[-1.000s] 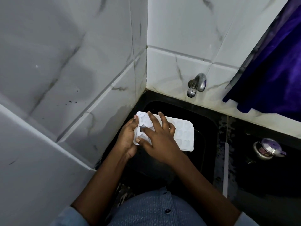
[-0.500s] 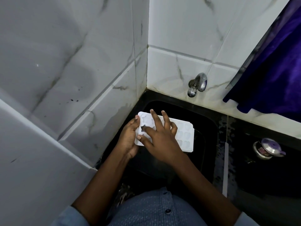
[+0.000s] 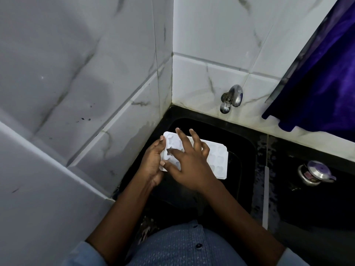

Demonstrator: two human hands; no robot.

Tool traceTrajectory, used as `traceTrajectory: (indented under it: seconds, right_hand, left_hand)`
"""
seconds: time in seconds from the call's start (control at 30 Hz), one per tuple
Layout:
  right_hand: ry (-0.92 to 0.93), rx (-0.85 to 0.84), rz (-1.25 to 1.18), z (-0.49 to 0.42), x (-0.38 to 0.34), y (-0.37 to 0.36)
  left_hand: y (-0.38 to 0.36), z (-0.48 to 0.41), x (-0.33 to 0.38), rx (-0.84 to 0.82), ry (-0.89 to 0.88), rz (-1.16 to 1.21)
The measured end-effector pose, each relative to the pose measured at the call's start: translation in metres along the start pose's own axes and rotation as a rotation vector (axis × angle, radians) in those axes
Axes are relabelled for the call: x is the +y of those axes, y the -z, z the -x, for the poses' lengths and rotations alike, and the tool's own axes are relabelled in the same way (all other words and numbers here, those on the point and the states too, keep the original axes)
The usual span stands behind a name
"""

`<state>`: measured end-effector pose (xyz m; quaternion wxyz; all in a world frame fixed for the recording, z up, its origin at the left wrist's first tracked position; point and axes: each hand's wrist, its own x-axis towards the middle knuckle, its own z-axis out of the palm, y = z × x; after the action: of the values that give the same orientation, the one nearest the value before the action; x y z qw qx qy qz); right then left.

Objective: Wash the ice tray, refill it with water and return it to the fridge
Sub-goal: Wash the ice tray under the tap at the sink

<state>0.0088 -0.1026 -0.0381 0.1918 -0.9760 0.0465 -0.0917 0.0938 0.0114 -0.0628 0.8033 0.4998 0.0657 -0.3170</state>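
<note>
A white ice tray point(image 3: 218, 160) with shaped cells is held level over the black sink point(image 3: 244, 143). My left hand point(image 3: 151, 162) grips the tray's left end, thumb on its top edge. My right hand point(image 3: 189, 162) lies over the tray's left half, fingers spread and mostly straight, fingertips touching the cells. A steel tap point(image 3: 231, 98) juts from the tiled back wall above the sink; no water is seen running from it.
White marble-look tiled walls close in the sink at left and back. A dark blue cloth point(image 3: 322, 83) hangs at upper right. A small steel lidded pot point(image 3: 315, 172) sits on the wet black counter right of the sink.
My right hand's fingers have slid a little further across the tray's cells and spread wider. The tray and my left hand stay nearly where they were.
</note>
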Motion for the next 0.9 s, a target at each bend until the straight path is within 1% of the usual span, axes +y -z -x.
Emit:
traceTrajectory:
  seconds: [0.07, 0.1, 0.23, 0.33, 0.4, 0.5, 0.63, 0.77, 0.9]
  right_hand:
    - [-0.006, -0.064, 0.022, 0.0000, -0.0004, 0.0017]
    - [0.006, -0.071, 0.019, 0.0008, -0.0004, 0.0016]
    - [0.017, -0.002, -0.052, 0.0013, -0.0001, 0.0023]
    - [0.001, -0.066, -0.017, -0.0010, 0.0000, 0.0026]
    - [0.018, -0.052, -0.036, -0.0002, -0.0007, 0.0018]
    - [0.010, -0.004, -0.058, 0.0011, -0.0038, 0.0033]
    - [-0.015, -0.062, -0.024, 0.0013, -0.0055, 0.0032]
    - [-0.004, 0.027, -0.047, 0.0027, -0.0061, 0.0009]
    - [-0.026, -0.047, -0.011, 0.0008, -0.0045, -0.0004]
  left_hand:
    - [-0.0024, -0.0004, 0.0007, 0.003, 0.006, -0.001]
    - [-0.0027, -0.0005, 0.0011, 0.004, 0.005, 0.000]
    - [0.0008, -0.0013, 0.0013, -0.028, 0.017, 0.009]
    - [-0.0015, 0.0004, 0.0048, -0.033, 0.015, -0.001]
    - [-0.0009, 0.0011, 0.0049, -0.066, 0.004, 0.002]
    - [0.0013, 0.0031, 0.0050, -0.048, -0.001, 0.017]
    - [0.0018, 0.0031, 0.0042, -0.040, 0.005, -0.001]
    - [0.0032, 0.0037, 0.0005, -0.031, -0.010, -0.022]
    - [0.0041, 0.0029, 0.0002, -0.028, -0.001, -0.018]
